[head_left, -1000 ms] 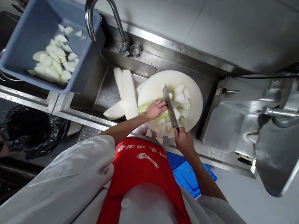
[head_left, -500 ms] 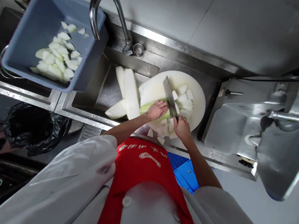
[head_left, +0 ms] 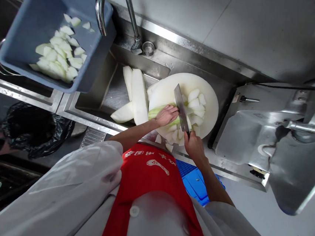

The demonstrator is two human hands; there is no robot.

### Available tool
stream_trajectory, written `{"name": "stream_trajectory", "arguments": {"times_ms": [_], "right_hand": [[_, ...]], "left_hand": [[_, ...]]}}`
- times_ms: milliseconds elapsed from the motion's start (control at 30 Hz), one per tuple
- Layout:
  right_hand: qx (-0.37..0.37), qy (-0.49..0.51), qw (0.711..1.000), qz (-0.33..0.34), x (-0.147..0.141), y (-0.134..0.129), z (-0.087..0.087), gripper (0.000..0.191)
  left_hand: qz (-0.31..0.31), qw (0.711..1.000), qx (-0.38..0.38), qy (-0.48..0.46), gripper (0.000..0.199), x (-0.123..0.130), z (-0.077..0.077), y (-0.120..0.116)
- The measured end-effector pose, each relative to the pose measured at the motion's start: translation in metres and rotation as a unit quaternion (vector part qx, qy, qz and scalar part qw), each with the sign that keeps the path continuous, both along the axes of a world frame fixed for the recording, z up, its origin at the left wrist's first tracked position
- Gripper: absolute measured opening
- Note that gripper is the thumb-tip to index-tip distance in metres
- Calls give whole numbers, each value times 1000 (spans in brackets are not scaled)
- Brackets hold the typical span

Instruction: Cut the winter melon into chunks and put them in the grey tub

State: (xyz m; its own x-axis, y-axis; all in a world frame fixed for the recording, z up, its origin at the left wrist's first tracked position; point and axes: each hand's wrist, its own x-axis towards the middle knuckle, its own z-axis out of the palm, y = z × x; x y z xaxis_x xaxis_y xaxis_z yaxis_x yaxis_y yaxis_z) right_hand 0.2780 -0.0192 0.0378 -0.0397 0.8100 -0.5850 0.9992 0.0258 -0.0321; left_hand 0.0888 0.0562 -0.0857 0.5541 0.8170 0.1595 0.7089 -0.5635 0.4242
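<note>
My right hand (head_left: 194, 145) grips the handle of a cleaver (head_left: 181, 106), whose blade stands across the end of a pale green piece of peeled winter melon (head_left: 152, 112). Pressed over that piece, my left hand (head_left: 167, 116) holds it down with its fingertips close to the blade. Both are above a round white cutting board (head_left: 164, 87). Cut melon chunks (head_left: 198, 109) lie on the board right of the cleaver, and more sit below the blade near the front rim. The lower part of the melon piece is hidden by my left hand.
Large peeled melon lengths (head_left: 139, 94) rest in the sink (head_left: 112, 93) left of the board. A blue-grey bin (head_left: 96, 64) with cut pieces stands farther left, behind the curved faucet (head_left: 100, 12). A black-lined trash bin (head_left: 36, 130) is below; a metal machine (head_left: 245, 130) stands right.
My right hand and the cleaver have shifted slightly down and to the right. My left hand stays on the melon piece. The whole view has tilted a little.
</note>
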Motion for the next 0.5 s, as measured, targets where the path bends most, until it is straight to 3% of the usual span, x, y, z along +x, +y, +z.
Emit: {"name": "stream_trajectory", "arguments": {"times_ms": [267, 500], "right_hand": [[10, 26, 999, 16, 4, -5, -16, 32], [-1, 40, 999, 29, -1, -5, -19, 29]], "left_hand": [[8, 1000, -13, -14, 37, -2, -1, -3], [49, 998, -11, -28, 37, -10, -2, -16]]}}
